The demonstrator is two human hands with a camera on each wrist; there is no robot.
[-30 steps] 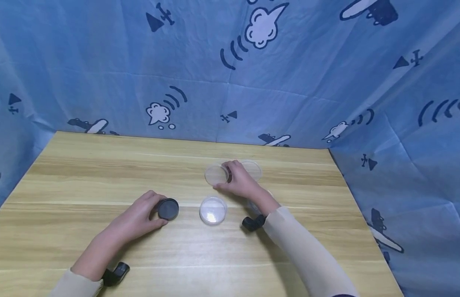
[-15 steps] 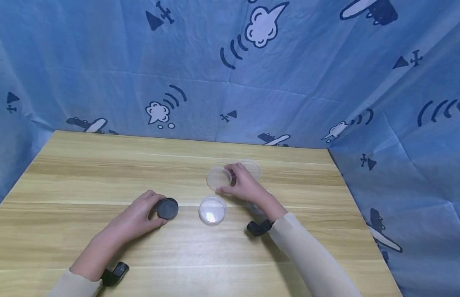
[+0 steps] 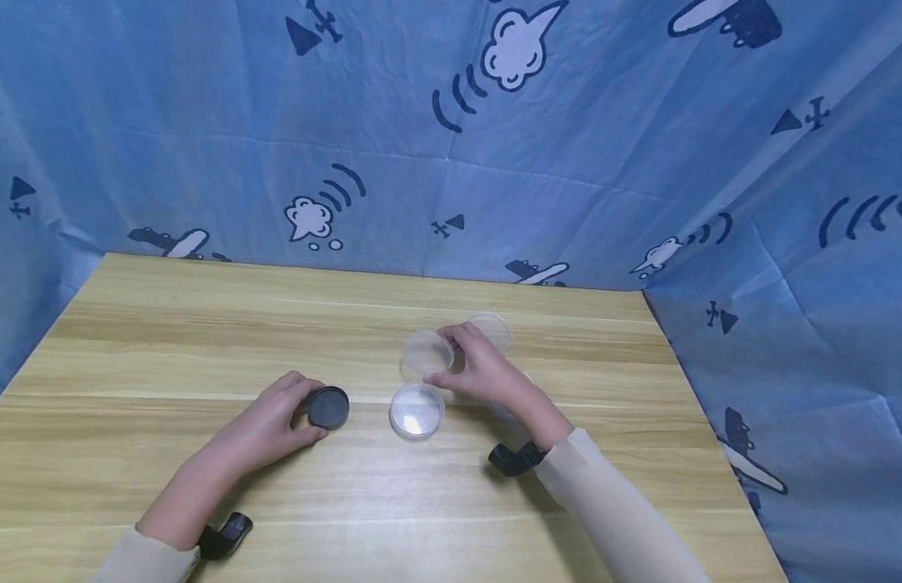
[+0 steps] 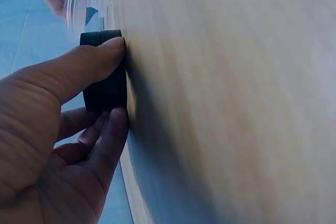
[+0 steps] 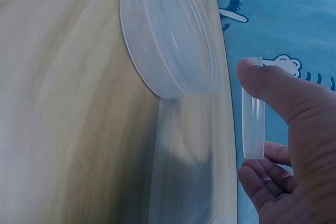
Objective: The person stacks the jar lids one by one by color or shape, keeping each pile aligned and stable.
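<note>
My left hand grips a short stack of black round dishes at the left of centre. In the left wrist view, thumb and fingers pinch the stack's rim, with a seam between two black pieces. My right hand pinches a clear petri dish by its edge, raised off the tabletop in the right wrist view. Close on the near side of it stands a stack of clear petri dishes, its walls showing as layers in the right wrist view.
Another clear round dish lies behind the right hand. One more clear dish is mostly hidden under the right wrist. The wooden table meets a blue patterned cloth at its back and right sides.
My right hand has drawn the held petri dish slightly nearer to me, toward the clear stack, and raised it. My left hand keeps its grip on the black dishes in the same place.
</note>
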